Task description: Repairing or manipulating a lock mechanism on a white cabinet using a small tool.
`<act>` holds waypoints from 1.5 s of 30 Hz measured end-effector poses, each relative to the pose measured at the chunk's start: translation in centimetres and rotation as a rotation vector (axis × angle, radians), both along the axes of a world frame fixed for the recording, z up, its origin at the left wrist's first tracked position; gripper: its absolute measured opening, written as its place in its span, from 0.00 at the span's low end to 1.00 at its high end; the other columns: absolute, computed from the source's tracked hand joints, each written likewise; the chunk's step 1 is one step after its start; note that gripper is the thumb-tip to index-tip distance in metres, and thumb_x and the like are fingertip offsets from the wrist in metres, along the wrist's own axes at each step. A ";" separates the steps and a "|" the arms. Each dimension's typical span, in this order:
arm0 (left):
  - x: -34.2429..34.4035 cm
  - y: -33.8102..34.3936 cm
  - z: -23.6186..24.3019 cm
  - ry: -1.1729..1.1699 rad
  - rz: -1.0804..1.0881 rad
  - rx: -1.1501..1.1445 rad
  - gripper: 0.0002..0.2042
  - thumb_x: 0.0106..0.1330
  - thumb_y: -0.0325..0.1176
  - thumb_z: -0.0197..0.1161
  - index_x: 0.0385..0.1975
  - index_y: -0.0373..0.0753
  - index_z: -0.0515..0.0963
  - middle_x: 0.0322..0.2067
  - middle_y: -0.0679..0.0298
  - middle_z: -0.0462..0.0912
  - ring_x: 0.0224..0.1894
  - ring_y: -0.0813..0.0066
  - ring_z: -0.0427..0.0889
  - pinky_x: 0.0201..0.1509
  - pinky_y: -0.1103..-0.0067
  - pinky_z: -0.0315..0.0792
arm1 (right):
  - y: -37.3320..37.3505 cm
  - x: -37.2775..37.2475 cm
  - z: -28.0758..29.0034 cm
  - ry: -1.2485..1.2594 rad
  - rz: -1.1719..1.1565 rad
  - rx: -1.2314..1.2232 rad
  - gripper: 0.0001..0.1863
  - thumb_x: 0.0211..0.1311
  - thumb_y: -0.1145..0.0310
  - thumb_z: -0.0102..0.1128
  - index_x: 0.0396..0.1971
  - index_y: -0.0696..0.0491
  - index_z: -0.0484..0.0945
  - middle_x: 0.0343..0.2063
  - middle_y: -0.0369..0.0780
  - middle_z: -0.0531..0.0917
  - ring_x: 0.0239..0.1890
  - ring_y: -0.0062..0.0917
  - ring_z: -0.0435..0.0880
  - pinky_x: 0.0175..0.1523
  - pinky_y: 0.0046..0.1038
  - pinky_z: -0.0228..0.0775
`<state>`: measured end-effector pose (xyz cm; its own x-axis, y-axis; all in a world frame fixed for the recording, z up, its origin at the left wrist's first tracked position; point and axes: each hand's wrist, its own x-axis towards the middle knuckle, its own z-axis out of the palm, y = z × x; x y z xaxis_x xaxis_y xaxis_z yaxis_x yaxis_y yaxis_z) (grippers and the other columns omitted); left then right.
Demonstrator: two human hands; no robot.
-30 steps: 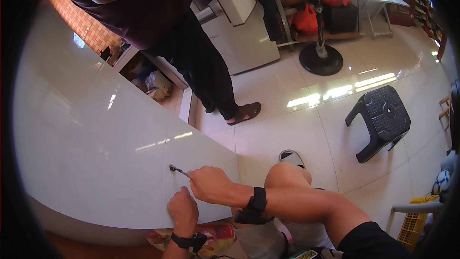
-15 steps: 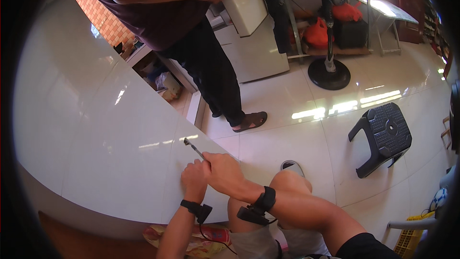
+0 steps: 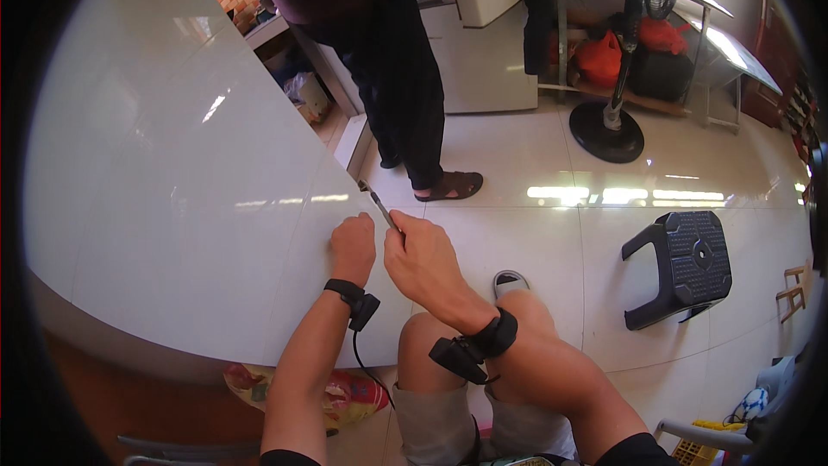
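Observation:
My right hand (image 3: 418, 255) grips a thin metal tool (image 3: 379, 205) with a small dark head, whose tip is at the edge of the glossy white table (image 3: 172, 233). My left hand (image 3: 352, 250) is closed at the tabletop, just left of and behind the right hand; whatever its curled fingers may hold is hidden. Black straps with small devices and a cable sit on both wrists.
A person (image 3: 392, 78) in dark trousers and sandals stands beyond the table by a white appliance (image 3: 487, 78). A black fan (image 3: 608, 134), black plastic stool (image 3: 677, 263), wooden stool (image 3: 793, 289), metal racks with red bags (image 3: 595, 65) and a yellow crate (image 3: 694, 449) are around.
Both hands have moved forward, toward the table's far edge, with the tool's head now at that edge and pointing more away from me. The view has shifted.

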<state>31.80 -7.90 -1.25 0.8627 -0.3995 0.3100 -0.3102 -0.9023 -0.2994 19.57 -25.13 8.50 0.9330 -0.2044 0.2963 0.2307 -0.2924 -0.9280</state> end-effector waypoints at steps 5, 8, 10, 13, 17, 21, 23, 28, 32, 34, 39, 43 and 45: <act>-8.2 2.0 -4.8 0.182 0.029 -0.274 0.08 0.64 0.31 0.57 0.25 0.38 0.80 0.23 0.54 0.83 0.29 0.53 0.86 0.31 0.63 0.78 | 1.0 0.0 -1.1 0.020 0.174 -0.090 0.10 0.63 0.71 0.48 0.30 0.62 0.74 0.22 0.56 0.77 0.28 0.56 0.76 0.34 0.48 0.66; -13.8 3.6 -5.8 0.281 0.093 -0.409 0.10 0.62 0.35 0.59 0.26 0.36 0.81 0.23 0.52 0.83 0.29 0.47 0.84 0.32 0.57 0.76 | 2.7 -0.8 -0.7 0.050 0.324 -0.146 0.11 0.64 0.69 0.48 0.30 0.62 0.74 0.22 0.56 0.79 0.28 0.56 0.78 0.36 0.50 0.69; -16.7 3.9 -5.3 0.362 0.133 -0.476 0.12 0.62 0.39 0.60 0.27 0.36 0.81 0.23 0.49 0.82 0.29 0.43 0.83 0.32 0.54 0.74 | 3.6 -1.9 -0.2 0.098 0.398 -0.198 0.12 0.65 0.68 0.49 0.30 0.61 0.75 0.23 0.55 0.81 0.29 0.55 0.80 0.38 0.50 0.72; -19.8 5.5 -5.2 0.340 0.183 -0.546 0.08 0.61 0.36 0.60 0.28 0.40 0.82 0.22 0.49 0.82 0.29 0.45 0.83 0.32 0.55 0.74 | 5.0 -2.6 -0.6 -0.023 0.474 -0.224 0.08 0.64 0.71 0.50 0.31 0.60 0.74 0.19 0.53 0.77 0.24 0.54 0.76 0.32 0.49 0.67; -23.0 6.7 -5.0 0.384 0.351 -0.683 0.06 0.60 0.34 0.61 0.28 0.41 0.82 0.21 0.50 0.81 0.28 0.46 0.82 0.31 0.57 0.74 | 5.5 0.2 -1.2 -0.015 0.316 -0.332 0.07 0.63 0.71 0.52 0.32 0.59 0.75 0.17 0.52 0.78 0.22 0.52 0.78 0.30 0.49 0.68; -26.6 8.0 -5.5 0.403 0.492 -0.791 0.03 0.57 0.29 0.62 0.28 0.40 0.81 0.17 0.55 0.78 0.21 0.55 0.79 0.27 0.63 0.71 | 7.2 -3.1 -1.3 -0.047 0.415 -0.382 0.06 0.62 0.71 0.54 0.32 0.59 0.76 0.16 0.52 0.77 0.22 0.52 0.79 0.29 0.49 0.68; -27.2 8.2 -6.0 0.426 0.553 -0.826 0.02 0.57 0.28 0.63 0.28 0.39 0.81 0.15 0.57 0.76 0.18 0.59 0.78 0.25 0.66 0.69 | 7.2 -3.4 -1.1 0.012 0.483 -0.349 0.06 0.61 0.72 0.54 0.29 0.60 0.76 0.16 0.52 0.77 0.22 0.52 0.78 0.29 0.48 0.68; -28.1 8.0 -7.3 0.311 0.529 -1.039 0.03 0.57 0.27 0.66 0.30 0.38 0.81 0.12 0.62 0.69 0.14 0.72 0.69 0.21 0.73 0.61 | 6.9 -1.7 -2.0 -0.078 0.332 -0.365 0.07 0.61 0.72 0.55 0.31 0.61 0.78 0.14 0.51 0.76 0.21 0.51 0.78 0.26 0.46 0.68; -28.1 7.6 -6.1 0.209 0.563 -1.146 0.03 0.59 0.27 0.66 0.31 0.37 0.81 0.12 0.64 0.66 0.14 0.75 0.67 0.21 0.76 0.60 | 7.5 -6.0 -0.7 -0.036 0.496 -0.382 0.11 0.62 0.71 0.56 0.41 0.60 0.78 0.14 0.51 0.75 0.20 0.50 0.79 0.25 0.46 0.69; -27.4 7.1 -3.9 0.046 0.366 -1.199 0.03 0.60 0.26 0.66 0.32 0.37 0.81 0.11 0.65 0.66 0.14 0.75 0.67 0.20 0.77 0.60 | 6.4 -6.8 1.8 0.044 0.478 -0.432 0.09 0.62 0.71 0.55 0.40 0.58 0.78 0.15 0.51 0.76 0.21 0.51 0.79 0.26 0.47 0.69; -25.8 6.5 2.3 -0.076 0.380 -0.993 0.03 0.60 0.23 0.64 0.32 0.37 0.81 0.12 0.63 0.68 0.13 0.73 0.69 0.20 0.75 0.62 | 5.7 -3.4 -0.5 0.002 0.435 -0.304 0.06 0.63 0.71 0.54 0.36 0.57 0.76 0.16 0.51 0.77 0.23 0.52 0.78 0.28 0.47 0.68; -23.8 6.3 8.6 -0.199 0.242 -0.709 0.04 0.58 0.21 0.64 0.32 0.37 0.81 0.14 0.60 0.72 0.14 0.70 0.70 0.20 0.74 0.65 | 5.9 -3.5 -0.3 0.005 0.405 -0.298 0.06 0.63 0.72 0.54 0.35 0.58 0.76 0.16 0.50 0.77 0.21 0.51 0.77 0.28 0.46 0.68; -23.4 6.1 11.6 -0.216 0.175 -0.626 0.05 0.57 0.21 0.64 0.32 0.37 0.81 0.15 0.59 0.73 0.14 0.69 0.71 0.20 0.73 0.66 | 5.9 -4.2 0.5 -0.013 0.417 -0.289 0.07 0.63 0.72 0.54 0.37 0.58 0.76 0.16 0.50 0.77 0.21 0.51 0.77 0.27 0.45 0.68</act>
